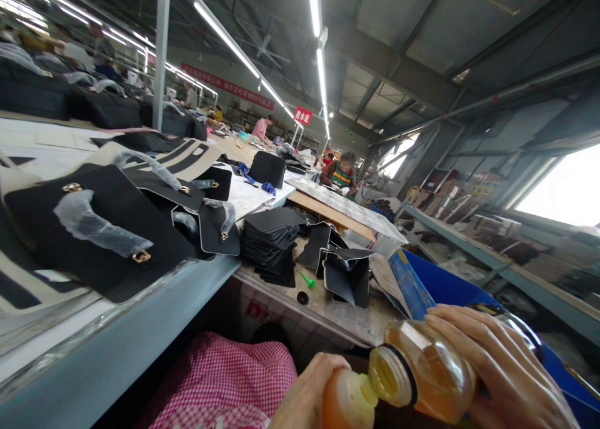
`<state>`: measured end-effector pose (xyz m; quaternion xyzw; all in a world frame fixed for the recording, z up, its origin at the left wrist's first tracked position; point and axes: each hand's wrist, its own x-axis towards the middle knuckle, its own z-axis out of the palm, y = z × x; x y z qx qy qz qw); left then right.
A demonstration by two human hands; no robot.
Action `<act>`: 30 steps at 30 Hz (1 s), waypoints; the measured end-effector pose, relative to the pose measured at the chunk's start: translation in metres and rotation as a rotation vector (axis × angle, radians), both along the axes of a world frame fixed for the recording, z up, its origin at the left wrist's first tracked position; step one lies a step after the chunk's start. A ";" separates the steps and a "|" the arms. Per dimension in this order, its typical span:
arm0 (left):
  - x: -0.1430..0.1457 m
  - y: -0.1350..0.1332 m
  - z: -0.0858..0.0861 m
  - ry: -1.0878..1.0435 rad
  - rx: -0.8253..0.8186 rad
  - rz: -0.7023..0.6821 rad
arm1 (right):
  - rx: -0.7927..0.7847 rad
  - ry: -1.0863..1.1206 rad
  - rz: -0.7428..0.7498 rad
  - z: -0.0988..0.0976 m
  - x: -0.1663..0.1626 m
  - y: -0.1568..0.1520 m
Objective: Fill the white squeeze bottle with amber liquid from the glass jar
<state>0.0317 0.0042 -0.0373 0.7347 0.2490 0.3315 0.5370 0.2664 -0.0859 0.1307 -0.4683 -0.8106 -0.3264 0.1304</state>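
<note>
A long pale surface (262, 194) runs away from the camera, its near edge a smooth grey band, and it carries flat black leather-like panels (100, 226) with small brass clasps and strips of crinkled clear film laid over them. Past these stands a neat stack of thin black sheets (269, 241), matte and square-cornered, beside a few folded black pieces (347, 272) standing on a lower speckled ledge, where a small green plastic nozzle (308, 281) and a black cap (302, 297) lie loose. A blue bin (443, 285) sits just behind the hands. A pink checked cloth (225, 379) covers the person's lap at the bottom. The right hand (504, 369) is wrapped around a clear faceted jar (424, 376) of amber liquid, tipped on its side with its open threaded mouth facing left. The left hand (307, 394) grips a soft orange bottle (347, 401) whose yellowish neck meets the jar's mouth. Other people work at the far end of the hall.
</note>
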 end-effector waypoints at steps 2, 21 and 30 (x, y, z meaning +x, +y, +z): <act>0.000 0.000 0.000 -0.010 0.004 -0.008 | 0.004 -0.012 0.014 0.001 0.001 0.001; -0.024 -0.010 0.046 -0.007 -0.075 0.040 | 0.010 0.228 -0.020 -0.062 0.001 0.005; -0.032 -0.011 0.052 0.085 -0.057 0.065 | 0.015 0.204 0.007 -0.063 -0.003 0.007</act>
